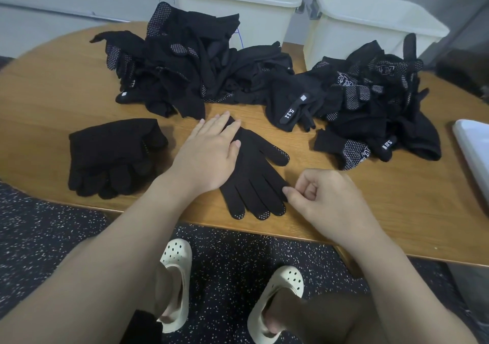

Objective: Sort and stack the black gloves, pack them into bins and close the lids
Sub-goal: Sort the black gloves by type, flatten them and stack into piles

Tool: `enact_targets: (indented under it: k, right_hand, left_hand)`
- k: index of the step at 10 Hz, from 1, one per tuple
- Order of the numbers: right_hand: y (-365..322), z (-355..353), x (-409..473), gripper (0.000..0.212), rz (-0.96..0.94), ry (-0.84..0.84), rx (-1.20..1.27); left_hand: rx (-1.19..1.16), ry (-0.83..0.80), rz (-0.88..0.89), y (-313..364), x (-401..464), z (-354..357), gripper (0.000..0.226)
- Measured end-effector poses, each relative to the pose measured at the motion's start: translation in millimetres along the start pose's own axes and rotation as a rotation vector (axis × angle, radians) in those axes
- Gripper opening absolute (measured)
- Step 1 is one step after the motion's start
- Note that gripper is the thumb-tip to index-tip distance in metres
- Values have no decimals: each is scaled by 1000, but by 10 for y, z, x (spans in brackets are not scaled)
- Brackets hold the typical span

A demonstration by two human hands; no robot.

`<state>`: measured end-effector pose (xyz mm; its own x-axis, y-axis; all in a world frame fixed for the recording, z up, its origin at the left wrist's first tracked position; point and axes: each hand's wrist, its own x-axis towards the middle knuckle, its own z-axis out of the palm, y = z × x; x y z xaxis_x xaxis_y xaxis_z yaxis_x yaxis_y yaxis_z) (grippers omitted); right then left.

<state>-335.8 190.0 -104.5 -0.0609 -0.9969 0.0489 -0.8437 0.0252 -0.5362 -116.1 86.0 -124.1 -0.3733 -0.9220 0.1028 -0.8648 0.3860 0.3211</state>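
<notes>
Black glove (254, 169) lies flat on the table (370, 211) edge, left hand (209, 153) pressing it with straight fingers, right hand (325, 198) pinching a fingertip; sorting continues, next it likely joins the stack (111, 155).

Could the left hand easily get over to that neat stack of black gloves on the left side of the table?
Probably yes. The left hand lies flat on the single spread-out black glove, and only bare wooden table lies between it and the neat stack of black gloves.
</notes>
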Motion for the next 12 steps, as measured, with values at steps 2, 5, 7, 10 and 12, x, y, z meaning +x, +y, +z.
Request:
enact_targets:
  k: [2, 5, 7, 10, 12]
  right_hand:
    - [-38, 14, -33, 37, -54, 79, 114]
    - [-179, 38, -82, 33, -54, -51, 11]
    - [-114, -1, -74, 32, -31, -77, 108]
    - [-227, 63, -122, 34, -132, 31, 138]
    - [-361, 135, -157, 33, -139, -70, 2]
  left_hand:
    - [1, 8, -1, 13, -6, 3, 53]
    - [10, 11, -1, 31, -13, -6, 53]
    - [8, 11, 1, 28, -7, -16, 53]
    - [7, 14, 0, 27, -14, -1, 53]
    - [9, 10, 0, 22, -14, 10, 53]
